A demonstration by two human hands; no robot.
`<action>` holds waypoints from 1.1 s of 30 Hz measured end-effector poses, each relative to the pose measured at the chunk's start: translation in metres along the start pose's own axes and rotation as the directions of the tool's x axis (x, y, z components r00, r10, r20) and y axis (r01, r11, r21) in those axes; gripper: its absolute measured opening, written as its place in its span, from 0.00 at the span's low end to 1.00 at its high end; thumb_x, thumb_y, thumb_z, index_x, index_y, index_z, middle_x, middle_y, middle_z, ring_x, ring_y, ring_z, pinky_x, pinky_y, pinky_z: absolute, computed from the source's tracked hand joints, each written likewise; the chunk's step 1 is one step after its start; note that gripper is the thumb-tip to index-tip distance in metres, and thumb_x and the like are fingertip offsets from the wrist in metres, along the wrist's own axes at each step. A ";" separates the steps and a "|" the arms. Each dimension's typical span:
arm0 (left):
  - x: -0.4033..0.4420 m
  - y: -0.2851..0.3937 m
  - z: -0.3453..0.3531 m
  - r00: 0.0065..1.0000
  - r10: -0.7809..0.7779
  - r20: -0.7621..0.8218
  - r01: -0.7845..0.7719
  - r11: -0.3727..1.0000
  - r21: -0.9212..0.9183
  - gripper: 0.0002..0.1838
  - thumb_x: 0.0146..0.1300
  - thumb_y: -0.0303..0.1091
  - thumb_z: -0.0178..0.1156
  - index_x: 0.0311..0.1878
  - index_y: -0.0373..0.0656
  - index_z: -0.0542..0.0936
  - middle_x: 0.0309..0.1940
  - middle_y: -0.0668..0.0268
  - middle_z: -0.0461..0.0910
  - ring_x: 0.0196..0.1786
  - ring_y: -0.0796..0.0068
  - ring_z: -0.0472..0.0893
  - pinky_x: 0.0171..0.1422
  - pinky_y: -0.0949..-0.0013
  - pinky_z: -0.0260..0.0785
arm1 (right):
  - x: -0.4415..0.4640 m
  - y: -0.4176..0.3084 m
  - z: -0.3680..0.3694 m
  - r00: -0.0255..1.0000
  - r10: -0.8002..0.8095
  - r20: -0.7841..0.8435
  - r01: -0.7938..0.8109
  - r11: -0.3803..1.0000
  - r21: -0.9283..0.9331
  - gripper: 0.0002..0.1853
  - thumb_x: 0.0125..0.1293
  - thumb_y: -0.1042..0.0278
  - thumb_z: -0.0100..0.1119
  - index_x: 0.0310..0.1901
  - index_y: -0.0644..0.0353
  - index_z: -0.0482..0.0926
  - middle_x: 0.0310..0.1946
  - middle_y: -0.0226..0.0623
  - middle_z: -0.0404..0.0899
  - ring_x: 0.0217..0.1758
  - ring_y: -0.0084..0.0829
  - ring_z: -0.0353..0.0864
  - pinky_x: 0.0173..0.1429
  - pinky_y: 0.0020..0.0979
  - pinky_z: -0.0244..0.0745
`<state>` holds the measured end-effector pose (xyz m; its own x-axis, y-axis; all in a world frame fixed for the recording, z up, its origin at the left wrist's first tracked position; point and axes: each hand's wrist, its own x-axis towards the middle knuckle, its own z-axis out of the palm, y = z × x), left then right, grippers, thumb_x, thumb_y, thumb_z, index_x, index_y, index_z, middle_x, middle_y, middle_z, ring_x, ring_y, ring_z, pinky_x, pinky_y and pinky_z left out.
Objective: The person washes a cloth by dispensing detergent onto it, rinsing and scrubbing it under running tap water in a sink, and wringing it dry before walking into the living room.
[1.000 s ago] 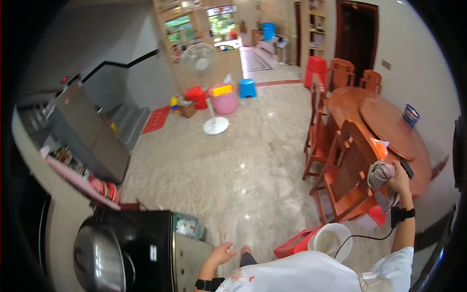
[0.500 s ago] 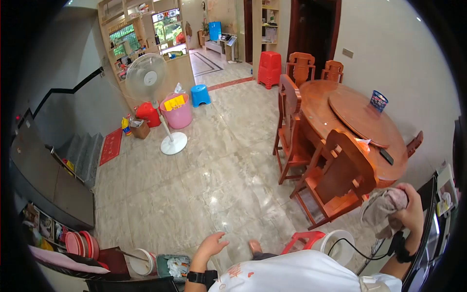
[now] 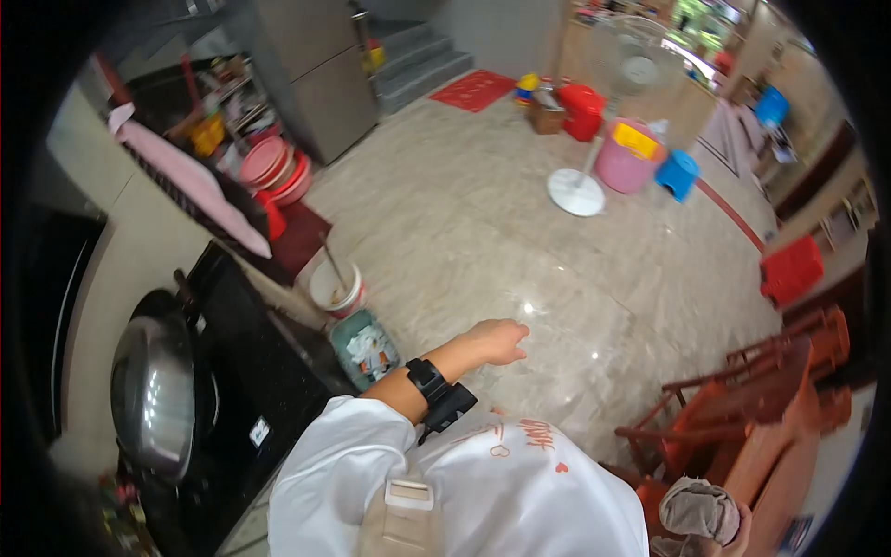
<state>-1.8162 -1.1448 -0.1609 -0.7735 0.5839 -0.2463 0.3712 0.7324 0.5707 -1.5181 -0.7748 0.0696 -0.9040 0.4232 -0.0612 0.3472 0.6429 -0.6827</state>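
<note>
My left hand (image 3: 499,342) hangs in front of my body above the tiled floor, fingers loosely bent and a little apart, with nothing in it. A black band with a small box is strapped to that wrist. At the lower right, my right hand (image 3: 742,531) is only partly visible. It grips a crumpled greyish cloth (image 3: 698,511), which covers most of its fingers. Behind the cloth stand the reddish-brown wooden chairs.
On my left, a black countertop (image 3: 255,371) carries a wok with a shiny lid (image 3: 153,399). A white bucket (image 3: 336,288) and a green waste bin (image 3: 367,351) stand beside it. A standing fan (image 3: 577,192), pink tub (image 3: 631,158) and blue stool (image 3: 677,174) are farther off.
My view has swung left, bringing the countertop and wok into sight and pushing the chairs to the right edge. The cloth stays in my right hand, now lower in view.
</note>
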 end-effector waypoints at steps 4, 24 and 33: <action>0.003 -0.036 -0.010 0.976 -0.121 0.179 0.131 0.990 -0.046 0.25 0.50 0.44 0.60 0.50 0.42 0.72 0.45 0.52 0.75 0.48 0.55 0.74 0.50 0.60 0.67 | 0.083 -0.018 0.026 0.991 -0.046 0.126 0.044 0.999 0.021 0.32 0.42 0.76 0.65 0.54 0.66 0.66 0.49 0.39 0.69 0.52 0.30 0.67 0.58 0.29 0.61; 0.063 -0.271 -0.198 0.829 -0.440 -0.345 0.367 0.894 -0.257 0.24 0.52 0.45 0.58 0.50 0.42 0.72 0.43 0.52 0.74 0.48 0.54 0.72 0.52 0.59 0.65 | 0.470 -0.249 0.263 0.770 -0.503 0.393 0.534 0.845 0.034 0.29 0.41 0.80 0.60 0.52 0.65 0.69 0.46 0.45 0.72 0.49 0.33 0.69 0.53 0.31 0.65; 0.082 -0.312 -0.217 0.652 -0.657 -0.379 0.473 0.743 -0.474 0.22 0.53 0.44 0.58 0.47 0.41 0.73 0.43 0.54 0.76 0.47 0.57 0.75 0.50 0.61 0.67 | 0.642 -0.392 0.479 0.316 -0.809 0.495 0.788 0.515 0.338 0.30 0.34 0.77 0.58 0.48 0.67 0.67 0.41 0.40 0.72 0.47 0.34 0.72 0.54 0.31 0.64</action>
<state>-2.1073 -1.4014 -0.1893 -0.9426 -0.2332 -0.2389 -0.3338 0.6544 0.6785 -2.3537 -1.0606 -0.0507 -0.6906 -0.7024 0.1722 -0.6176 0.4489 -0.6458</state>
